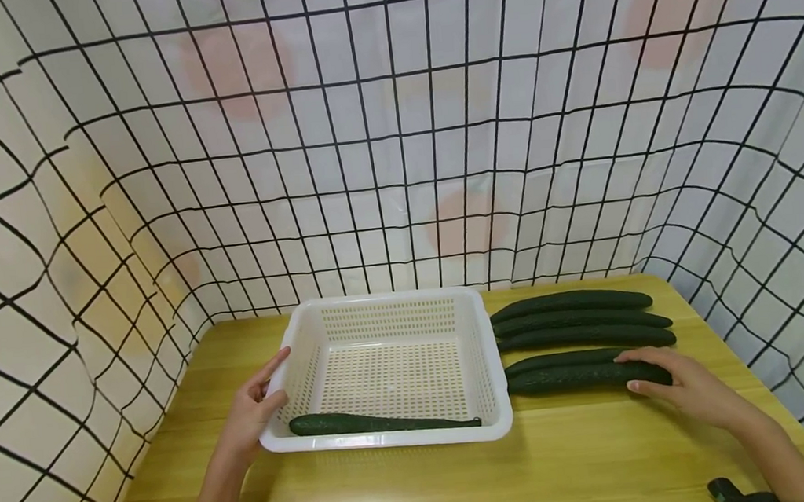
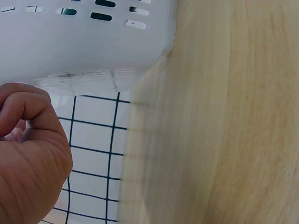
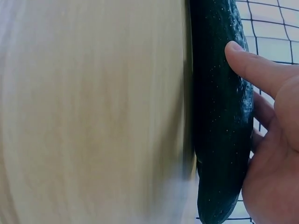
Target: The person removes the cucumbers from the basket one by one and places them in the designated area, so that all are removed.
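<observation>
A white plastic basket [image 1: 388, 439] with slotted walls stands on the table, one long cucumber [image 1: 366, 422] lying inside along its near wall. My left hand [image 1: 245, 421] holds the basket's left rim, thumb and index finger at the edge; its other fingers look curled in the left wrist view. To the right of the basket, my right hand [image 1: 692, 390] grips the right end of the nearest cucumber [image 1: 568, 380]. Its thumb presses the near side and its fingers reach over the far side. Directly behind lies another cucumber [image 1: 559, 361], partly covered.
Farther back on the right, three more cucumbers [image 1: 579, 337] lie side by side, their left ends near the basket's right wall. Black wire grid [image 1: 402, 164] with pale sheeting behind it encloses the wooden table [image 1: 392, 488] at the back and sides.
</observation>
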Tool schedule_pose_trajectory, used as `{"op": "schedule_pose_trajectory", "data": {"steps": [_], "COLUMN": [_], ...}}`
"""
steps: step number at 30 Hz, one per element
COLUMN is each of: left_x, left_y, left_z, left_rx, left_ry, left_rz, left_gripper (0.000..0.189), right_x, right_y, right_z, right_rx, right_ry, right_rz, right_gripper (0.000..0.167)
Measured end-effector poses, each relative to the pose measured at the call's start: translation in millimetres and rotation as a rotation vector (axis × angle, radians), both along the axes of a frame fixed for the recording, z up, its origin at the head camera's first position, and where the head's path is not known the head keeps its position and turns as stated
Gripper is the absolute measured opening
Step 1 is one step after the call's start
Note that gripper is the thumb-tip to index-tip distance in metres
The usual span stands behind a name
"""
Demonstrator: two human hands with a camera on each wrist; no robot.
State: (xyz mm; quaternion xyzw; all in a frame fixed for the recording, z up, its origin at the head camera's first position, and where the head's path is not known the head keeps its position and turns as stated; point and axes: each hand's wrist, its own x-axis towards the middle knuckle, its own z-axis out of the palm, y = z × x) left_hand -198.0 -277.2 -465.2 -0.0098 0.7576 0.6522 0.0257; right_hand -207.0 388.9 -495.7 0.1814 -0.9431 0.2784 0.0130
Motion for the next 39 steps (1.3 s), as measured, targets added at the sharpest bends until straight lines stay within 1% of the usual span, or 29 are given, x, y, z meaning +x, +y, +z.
{"op": "schedule_pose_trajectory", "data": {"steps": [8,11,13,18,20,22,29,35,37,39], "left_x": [-2.1,-2.6,-2.9,-2.9,-2.5,-2.4,-2.3,-1.9,-1.9,-1.9], "left_y": [-0.2,-0.2,-0.3,-0.3,0.0,0.2,0.1,0.1,-0.6,-1.5], "left_z": [1.1,1.0,0.9,0.6,0.9,1.0,0.2,-0.9,-1.7,-2.5], "left_rx": [0.005,0.014,0.016,0.013,0.013,0.015,0.017,0.014,0.015,0.016], "left_ry": [0.007,0.011,0.011,0.01,0.008,0.005,0.011,0.015,0.017,0.017], "left_rz": [-0.002,-0.008,-0.009,-0.012,-0.015,-0.02,-0.028,-0.015,-0.014,-0.015], "left_gripper": [0.074,0.074,0.074,0.074,0.074,0.074,0.074,0.073,0.073,0.074], "right_x": [-6.3,-6.8,-6.8,-7.1,-6.9,-6.5,-7.9,-9.3,-9.5,-10.4], "right_y": [1,1,0,-4,-7,-9,-22,-41,-50,-58], "right_z": [-8.7,-10.5,-9.9,-4.4,-1.6,1.0,5.6,15.8,19.9,23.0], "right_rx": [0.024,0.039,0.045,0.001,-0.019,-0.029,-0.023,-0.046,-0.054,-0.057], "right_ry": [0.123,0.133,0.116,0.048,0.04,0.049,0.129,0.119,0.139,0.179], "right_rz": [0.005,-0.012,-0.027,-0.059,-0.069,-0.079,-0.084,-0.066,-0.052,-0.032], "right_gripper": [0.039,0.038,0.037,0.035,0.034,0.033,0.031,0.034,0.033,0.032]}}
